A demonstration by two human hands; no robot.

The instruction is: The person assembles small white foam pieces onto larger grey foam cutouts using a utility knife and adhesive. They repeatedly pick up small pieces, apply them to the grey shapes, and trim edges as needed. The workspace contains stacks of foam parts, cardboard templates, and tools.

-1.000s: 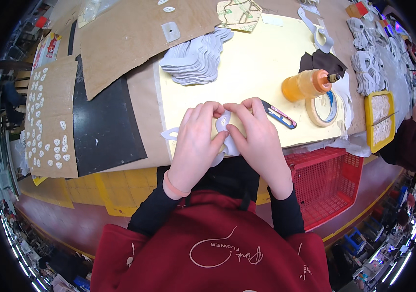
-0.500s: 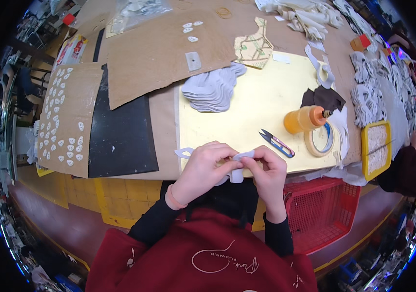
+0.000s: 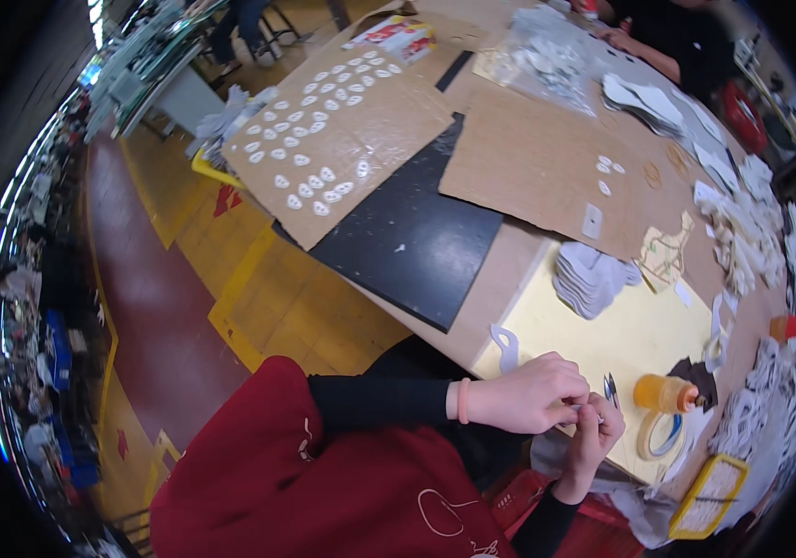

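My left hand (image 3: 535,395) and my right hand (image 3: 593,435) meet over the table's near edge, fingertips closed together. Pinched between them is a pale grey fabric piece (image 3: 565,428), mostly hidden by the fingers. Beside my left hand lies a pale grey cut-out strip with a hole (image 3: 506,346); whether it joins the held piece I cannot tell. Just beyond my right hand are thread snips (image 3: 611,391), partly covered. To their right, an orange squeeze bottle (image 3: 663,393) lies on its side by a tape roll (image 3: 661,435). A stack of grey fabric pieces (image 3: 591,279) sits farther off.
Cardboard (image 3: 361,121) with rows of small white ovals lies far left, next to a black board (image 3: 416,251). Another cardboard sheet (image 3: 528,167) is behind. A yellow tray (image 3: 709,498) stands right, a red basket (image 3: 602,530) below. Across the table sits another person (image 3: 677,46).
The view has swung to the left, so the table things appear shifted right and more floor shows. Both hands stay together; the fabric between them is now more covered by the fingers.
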